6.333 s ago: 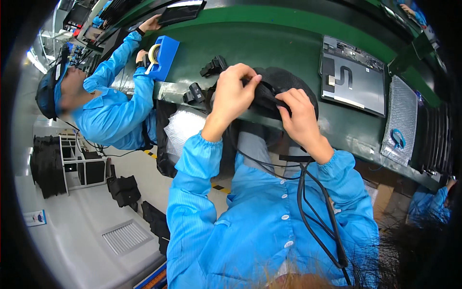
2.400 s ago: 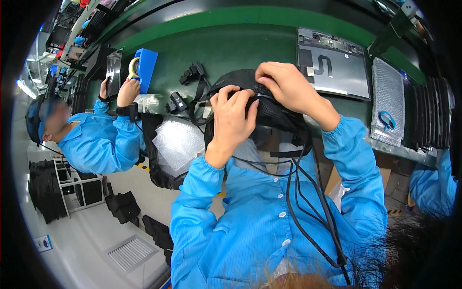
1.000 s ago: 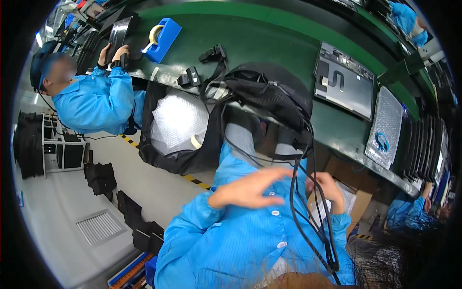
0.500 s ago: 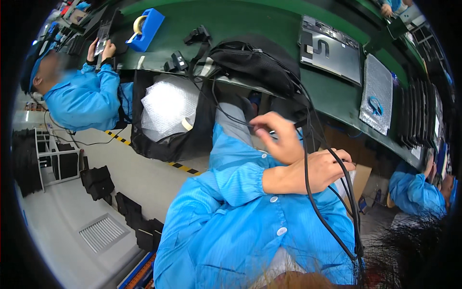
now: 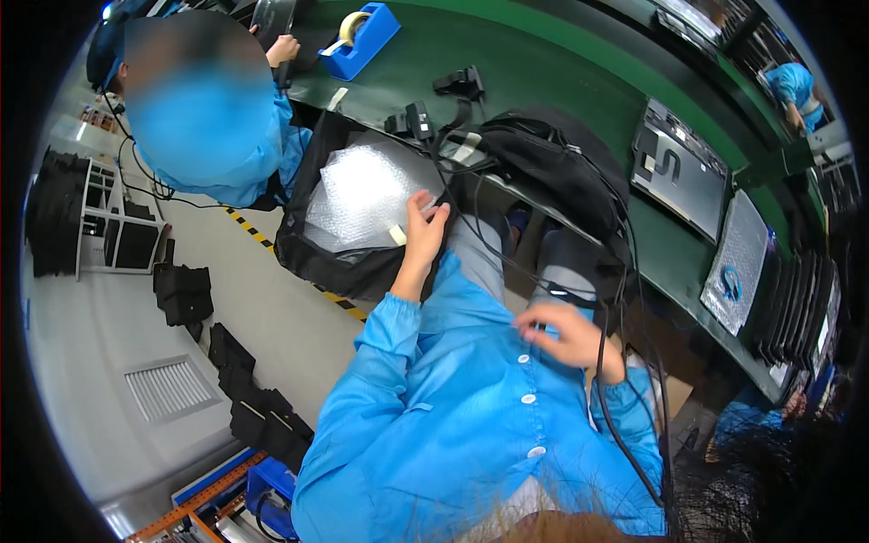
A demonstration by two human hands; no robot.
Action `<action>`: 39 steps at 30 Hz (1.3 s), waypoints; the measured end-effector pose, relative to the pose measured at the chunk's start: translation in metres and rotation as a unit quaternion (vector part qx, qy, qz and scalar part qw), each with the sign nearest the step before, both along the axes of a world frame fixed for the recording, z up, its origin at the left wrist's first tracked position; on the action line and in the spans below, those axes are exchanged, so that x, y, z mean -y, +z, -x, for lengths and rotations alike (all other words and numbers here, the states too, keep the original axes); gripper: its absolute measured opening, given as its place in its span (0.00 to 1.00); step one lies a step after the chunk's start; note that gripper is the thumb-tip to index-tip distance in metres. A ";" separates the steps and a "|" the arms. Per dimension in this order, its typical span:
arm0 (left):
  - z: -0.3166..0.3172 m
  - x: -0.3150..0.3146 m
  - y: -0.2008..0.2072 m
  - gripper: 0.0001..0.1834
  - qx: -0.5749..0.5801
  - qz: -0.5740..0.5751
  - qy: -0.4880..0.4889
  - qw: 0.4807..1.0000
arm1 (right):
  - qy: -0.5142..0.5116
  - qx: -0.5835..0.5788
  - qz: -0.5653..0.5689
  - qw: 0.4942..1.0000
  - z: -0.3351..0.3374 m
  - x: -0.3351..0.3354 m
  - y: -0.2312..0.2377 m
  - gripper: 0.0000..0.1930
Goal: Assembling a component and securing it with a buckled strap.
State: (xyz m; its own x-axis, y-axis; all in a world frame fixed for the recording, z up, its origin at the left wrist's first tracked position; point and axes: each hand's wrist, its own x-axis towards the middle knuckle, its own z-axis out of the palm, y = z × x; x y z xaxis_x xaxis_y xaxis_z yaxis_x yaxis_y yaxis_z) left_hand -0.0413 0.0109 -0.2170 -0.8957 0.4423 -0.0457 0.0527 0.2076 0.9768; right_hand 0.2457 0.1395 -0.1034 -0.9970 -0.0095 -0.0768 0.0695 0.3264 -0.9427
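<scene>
Open black bin (image 5: 337,271), one, near left hand (image 5: 424,237)

Co-worker (image 5: 206,113): head and chest lay under a blur.
Dark panel (image 5: 273,15): cut off by the upper edge.
Black bag (image 5: 333,275): rim partly hidden by the left hand (image 5: 424,237); contact could not be told.
Backpack (image 5: 552,163): inside was out of sight.
Black cables (image 5: 666,434): lower ends were lost below.
</scene>
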 end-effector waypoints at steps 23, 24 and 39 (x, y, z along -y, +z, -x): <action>0.007 -0.056 0.017 0.12 0.070 -0.189 -0.026 0.979 | 0.054 -0.124 -0.606 0.784 0.207 -0.105 0.064 0.22; 0.008 -0.051 0.023 0.12 0.067 -0.191 -0.020 0.979 | 0.091 -0.139 -0.661 0.732 0.217 -0.101 0.052 0.23; 0.054 -0.056 0.036 0.11 0.142 -0.209 -0.091 0.963 | -0.352 -0.250 -0.013 0.902 0.190 -0.211 0.162 0.10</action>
